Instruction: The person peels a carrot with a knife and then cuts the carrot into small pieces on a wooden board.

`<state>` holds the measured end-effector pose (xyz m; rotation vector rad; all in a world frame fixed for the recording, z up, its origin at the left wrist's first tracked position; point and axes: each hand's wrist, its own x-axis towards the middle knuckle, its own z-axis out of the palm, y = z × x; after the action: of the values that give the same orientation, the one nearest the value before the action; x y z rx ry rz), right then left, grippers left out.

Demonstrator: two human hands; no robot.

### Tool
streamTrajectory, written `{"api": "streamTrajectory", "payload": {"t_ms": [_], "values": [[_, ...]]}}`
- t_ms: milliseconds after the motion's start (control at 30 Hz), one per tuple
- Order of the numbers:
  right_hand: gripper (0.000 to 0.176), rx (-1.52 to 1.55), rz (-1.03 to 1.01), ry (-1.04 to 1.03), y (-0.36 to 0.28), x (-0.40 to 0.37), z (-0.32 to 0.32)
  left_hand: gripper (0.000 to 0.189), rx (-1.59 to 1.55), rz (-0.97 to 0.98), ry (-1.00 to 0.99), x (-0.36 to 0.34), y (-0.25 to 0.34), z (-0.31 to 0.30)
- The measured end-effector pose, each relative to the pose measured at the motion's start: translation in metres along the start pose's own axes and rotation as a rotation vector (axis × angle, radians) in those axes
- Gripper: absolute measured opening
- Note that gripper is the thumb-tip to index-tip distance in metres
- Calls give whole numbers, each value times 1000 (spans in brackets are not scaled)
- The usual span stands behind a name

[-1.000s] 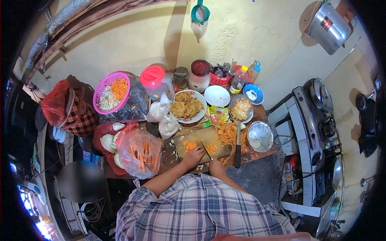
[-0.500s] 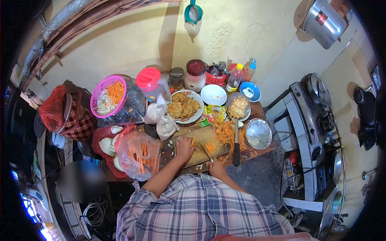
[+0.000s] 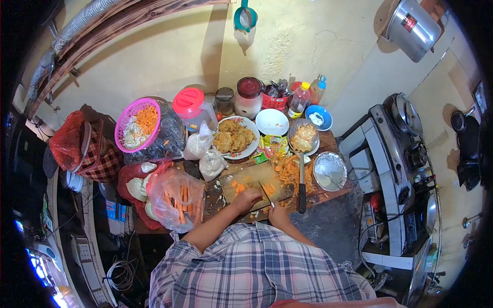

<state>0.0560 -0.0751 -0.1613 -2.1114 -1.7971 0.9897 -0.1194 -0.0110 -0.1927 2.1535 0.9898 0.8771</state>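
My right hand (image 3: pixel 279 215) is closed round the handle of a knife (image 3: pixel 267 195), whose blade points up and away over the wooden cutting board (image 3: pixel 246 177). Close by on its left, my left hand (image 3: pixel 247 199) rests low on the board with its fingers drawn together; what they hold, if anything, is hidden. Orange carrot pieces (image 3: pixel 238 187) lie on the board beyond my left hand, and more carrot slices (image 3: pixel 268 188) sit beside the blade. A heap of carrot peelings (image 3: pixel 289 169) spreads along the board's right end.
A spatula (image 3: pixel 302 190) lies across a plate to the right. Left stand a plastic bag of carrots (image 3: pixel 179 197) and a pink basket (image 3: pixel 123 141) of shreds. Behind are a plate of fritters (image 3: pixel 234 136), a foil-like bowl (image 3: pixel 329 172) and jars (image 3: pixel 249 97). A stove (image 3: pixel 393 154) stands right.
My left hand has moved toward me and to the right, uncovering carrot pieces on the board. My right hand and the knife stay nearly in place. A blurred dark shape at lower left is gone.
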Motion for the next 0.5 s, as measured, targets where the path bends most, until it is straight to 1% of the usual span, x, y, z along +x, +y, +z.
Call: {"api": "streamTrajectory", "payload": {"t_ms": [67,133,167,233,267,333,433,500], "values": [[27,-7,-17,-4,0,0,-1,10,-29,26,-13,-2,-4,3],[27,-14,-35,-9,1,0,-1,8,89,94,81,-1,-1,-2],[27,5,-48,5,2,0,1,8,90,91,81,0,-1,-2],[28,24,-63,19,7,2,5,9,149,13,65,2,-5,-1],[29,14,-66,10,9,4,7,9,149,13,66,2,-6,0],[30,4,-68,-1,12,4,9,11,299,-19,28,4,1,-4],[31,-9,-83,-22,14,3,12,13,370,-1,64,8,0,-2],[32,-27,-95,-21,16,3,14,14,407,-24,68,5,-2,1]]}}
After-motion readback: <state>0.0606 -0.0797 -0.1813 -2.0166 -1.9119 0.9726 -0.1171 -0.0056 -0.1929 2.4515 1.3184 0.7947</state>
